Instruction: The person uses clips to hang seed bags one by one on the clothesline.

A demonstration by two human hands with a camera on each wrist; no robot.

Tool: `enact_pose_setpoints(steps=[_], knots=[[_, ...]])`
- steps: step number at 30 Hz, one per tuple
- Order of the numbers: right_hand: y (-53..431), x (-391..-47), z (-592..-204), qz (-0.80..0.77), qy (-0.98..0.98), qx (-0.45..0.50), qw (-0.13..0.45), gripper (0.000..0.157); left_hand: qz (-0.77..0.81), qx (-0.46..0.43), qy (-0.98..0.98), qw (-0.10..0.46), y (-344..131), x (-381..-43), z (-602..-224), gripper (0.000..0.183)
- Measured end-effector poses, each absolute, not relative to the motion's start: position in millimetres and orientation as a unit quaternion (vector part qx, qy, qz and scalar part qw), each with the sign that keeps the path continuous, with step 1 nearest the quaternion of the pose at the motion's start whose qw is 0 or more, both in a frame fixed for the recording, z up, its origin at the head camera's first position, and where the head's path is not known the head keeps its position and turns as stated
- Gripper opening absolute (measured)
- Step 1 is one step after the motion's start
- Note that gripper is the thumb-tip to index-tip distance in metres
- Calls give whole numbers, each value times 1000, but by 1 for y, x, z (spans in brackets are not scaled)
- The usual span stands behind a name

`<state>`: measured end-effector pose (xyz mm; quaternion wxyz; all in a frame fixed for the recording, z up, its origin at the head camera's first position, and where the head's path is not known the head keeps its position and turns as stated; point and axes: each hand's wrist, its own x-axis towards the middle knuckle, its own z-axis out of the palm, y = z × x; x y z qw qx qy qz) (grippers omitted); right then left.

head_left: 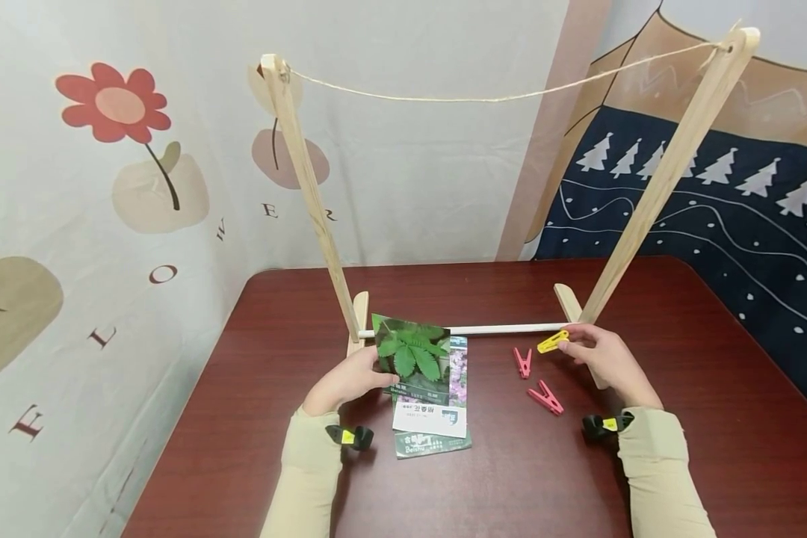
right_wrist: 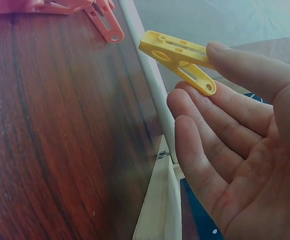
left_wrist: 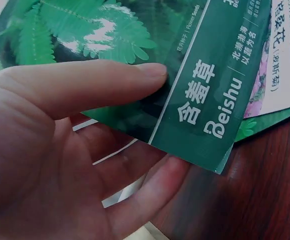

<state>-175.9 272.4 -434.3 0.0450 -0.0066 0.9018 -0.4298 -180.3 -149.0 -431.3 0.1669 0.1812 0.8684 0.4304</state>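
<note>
My left hand [head_left: 353, 381] pinches a green seed packet [head_left: 413, 355] with a leaf picture, thumb on its front and fingers behind, as the left wrist view shows. The packet is tilted up over other seed packets [head_left: 433, 420] that lie stacked on the table. In my right hand [head_left: 608, 361] a yellow clothespin [right_wrist: 177, 60] is pinched by its handle ends between thumb and fingers, just above the table near the stand's right foot. Two pink clothespins [head_left: 523, 363] lie to the left of that hand.
A wooden stand with a left post [head_left: 309, 187] and a right post [head_left: 672, 172] holds a sagging string [head_left: 444, 99] between the tops. A white rod [head_left: 511, 329] joins the posts low down. The dark red table [head_left: 498, 478] reaches back to a printed cloth backdrop [head_left: 417, 187].
</note>
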Motion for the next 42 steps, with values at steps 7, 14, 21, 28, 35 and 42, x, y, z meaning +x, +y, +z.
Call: enact_pose_setpoints(steps=[7, 14, 21, 28, 35, 42], knots=[[273, -175, -432, -433, 901, -9, 38, 57, 392, 213, 881, 155, -149, -180, -435, 39], [273, -175, -428, -434, 900, -2, 39, 60, 364, 212, 895, 145, -149, -179, -435, 36], [274, -175, -427, -432, 901, 1, 40, 61, 364, 198, 898, 148, -147, -179, -436, 26], [272, -174, -427, -441, 897, 3, 32, 61, 353, 209, 903, 129, -148, -181, -439, 24], [271, -172, -426, -465, 885, 19, 5, 58, 382, 183, 894, 145, -148, -180, -439, 19], [270, -172, -424, -468, 884, 21, -2, 57, 443, 155, 868, 159, -146, -178, -438, 25]])
